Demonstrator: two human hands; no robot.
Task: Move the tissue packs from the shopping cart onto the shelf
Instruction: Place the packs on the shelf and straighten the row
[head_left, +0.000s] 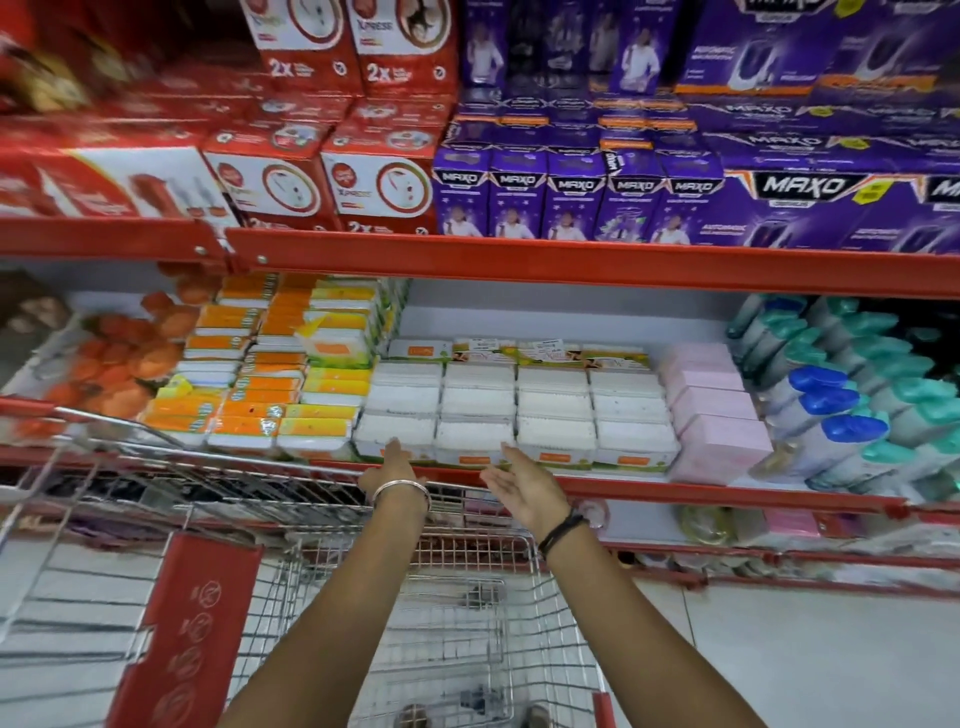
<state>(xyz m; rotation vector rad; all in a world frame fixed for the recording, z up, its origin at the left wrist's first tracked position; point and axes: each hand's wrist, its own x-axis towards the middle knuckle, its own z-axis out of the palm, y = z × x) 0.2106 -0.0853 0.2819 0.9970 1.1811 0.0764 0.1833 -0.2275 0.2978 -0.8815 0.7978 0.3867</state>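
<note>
While the shopping cart (415, 623) looks emptied, both palms are held open.
Beyond its far rim, the left hand (392, 470) and right hand (522, 483) grip nothing; white tissue packs (514, 410) are stacked on the shelf (675, 491), so stocking seems nearly finished.
</note>
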